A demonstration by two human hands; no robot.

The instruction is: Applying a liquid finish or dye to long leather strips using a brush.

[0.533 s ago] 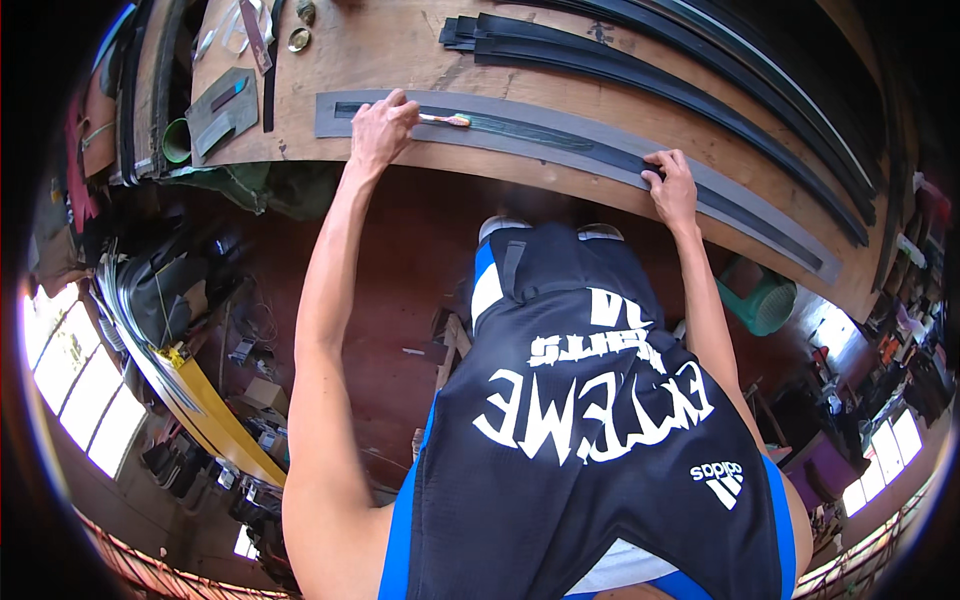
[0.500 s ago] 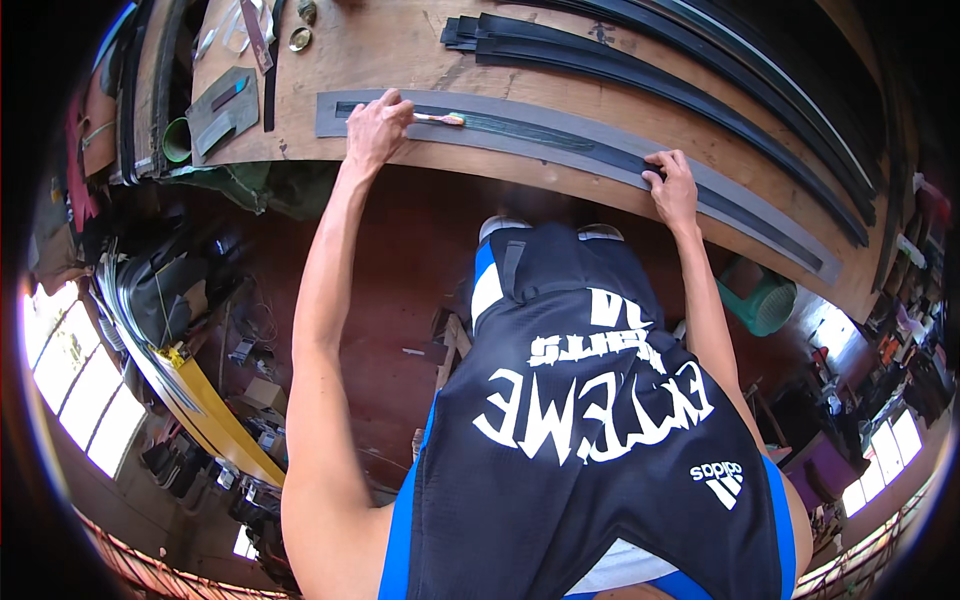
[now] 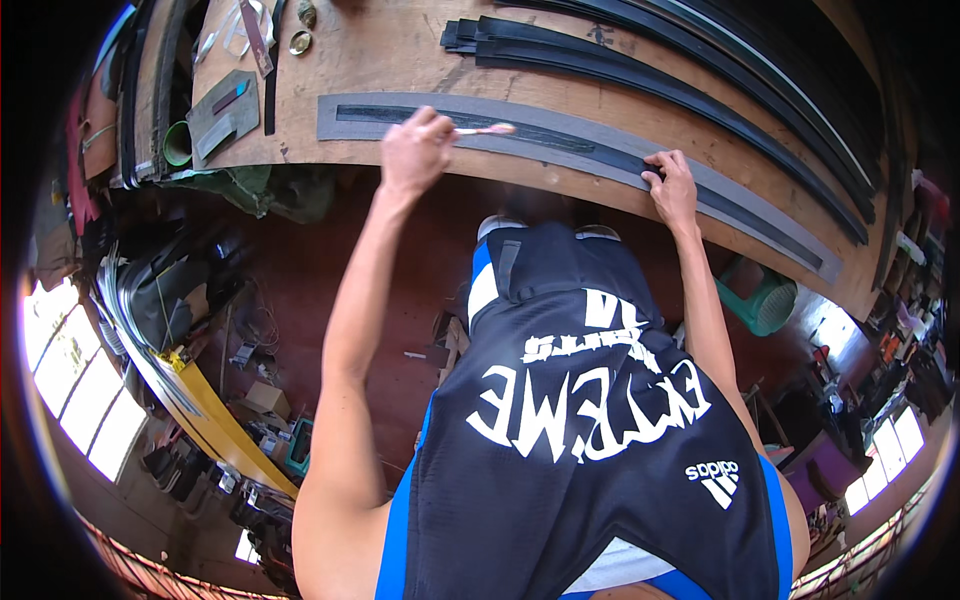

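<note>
While the left hand (image 3: 417,150) pinched one toothbrush (image 3: 485,130) over one black strip (image 3: 555,142), the right hand (image 3: 673,187) touched it farther right, its exact grip impossible to tell.

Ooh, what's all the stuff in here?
Wooden table: one, brown, top
Grey strip: one, grey, table's near edge
Inner strip: one, black, on the grey strip
Toothbrush: one, pale, in the left hand
Black strips: several, black, table's far side
Sheet: one, grey, table's left end
Round metal piece: one, brassy, table's far left
Stool-like plastic thing: one, green, right
Beam: one, yellow, lower left
Windows: several, bright white, both sides
Clutter: uncountable, mixed colours, both sides
Shoes: two, whitish, centre
Sports top: one, mostly black, lower centre
Left hand: one, bare, gripping the toothbrush
Right hand: one, bare, at the inner strip
</note>
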